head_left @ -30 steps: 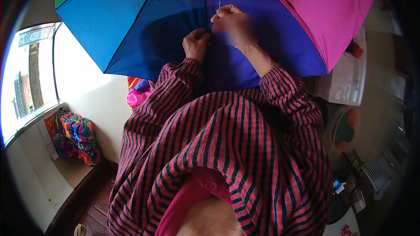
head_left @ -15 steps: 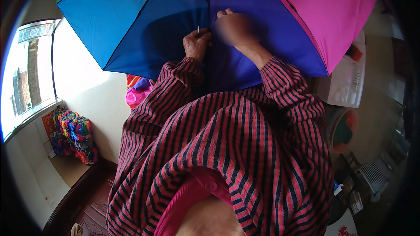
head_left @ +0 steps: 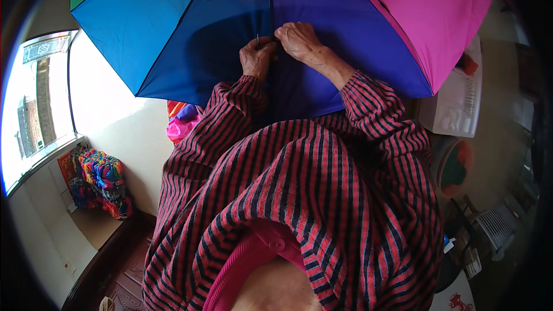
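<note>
An open umbrella (head_left: 155, 34) with green, blue, purple and pink panels fills the upper part of the view. Along the seam between its dark blue and purple panels runs a thin dark rib (head_left: 269, 0). My left hand (head_left: 256, 57) is closed just left of this rib, and a thin metal pin (head_left: 258, 38) sticks up from its fingers. To the right, my right hand (head_left: 299, 40) has its fingers pinched together beside the rib. Whatever lies between those fingertips is hidden or too small to make out. Both hands are over the umbrella cloth.
At lower left, a bundle of multicoloured cloth or yarn (head_left: 102, 175) stands below a bright window (head_left: 43, 98). Colourful fabric (head_left: 183, 124) shows beside my left sleeve. A white plastic tray (head_left: 452, 112) and a round container (head_left: 452, 168) are on the right, with a grey slatted object (head_left: 496, 227) lower down.
My right hand, blurred and higher before, has come down and left to the rib, close to my left hand. The left hand keeps its grip, and the umbrella has shifted slightly.
</note>
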Motion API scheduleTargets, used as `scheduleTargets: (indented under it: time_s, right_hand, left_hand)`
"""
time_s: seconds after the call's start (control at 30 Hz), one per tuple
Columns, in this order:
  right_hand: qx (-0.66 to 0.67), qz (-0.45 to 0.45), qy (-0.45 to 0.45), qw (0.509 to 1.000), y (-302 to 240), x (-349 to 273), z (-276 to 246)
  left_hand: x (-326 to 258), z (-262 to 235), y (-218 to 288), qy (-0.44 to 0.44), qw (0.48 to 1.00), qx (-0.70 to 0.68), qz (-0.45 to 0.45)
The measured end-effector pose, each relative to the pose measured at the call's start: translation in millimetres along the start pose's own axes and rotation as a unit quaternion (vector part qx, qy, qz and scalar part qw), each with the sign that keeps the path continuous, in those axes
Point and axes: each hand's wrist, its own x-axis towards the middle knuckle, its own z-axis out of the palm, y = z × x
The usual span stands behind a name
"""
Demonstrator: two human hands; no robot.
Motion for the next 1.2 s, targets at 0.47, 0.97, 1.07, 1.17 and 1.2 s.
scheduleTargets:
  time_s: [0.47,0.97,1.07,1.17,1.2]
  right_hand:
    - [0.055,-0.010,0.029,0.998,0,-4,-4]
    - [0.035,-0.049,0.083,0.995,3,-6,2]
    - [0.056,-0.058,0.108,0.991,5,-4,6]
    - [0.037,-0.064,0.100,0.992,2,-2,11]
    - [0.036,-0.062,0.100,0.992,5,-2,11]
  left_hand:
    - [4,-6,1,0.024,0.998,0.051,-0.012]
    - [3,-8,6,0.018,0.997,0.075,0.022]
    - [4,-9,8,0.012,0.997,0.071,0.008]
    - [6,-12,11,0.018,0.998,0.064,0.001]
    - [8,-10,11,0.001,0.997,0.075,-0.001]
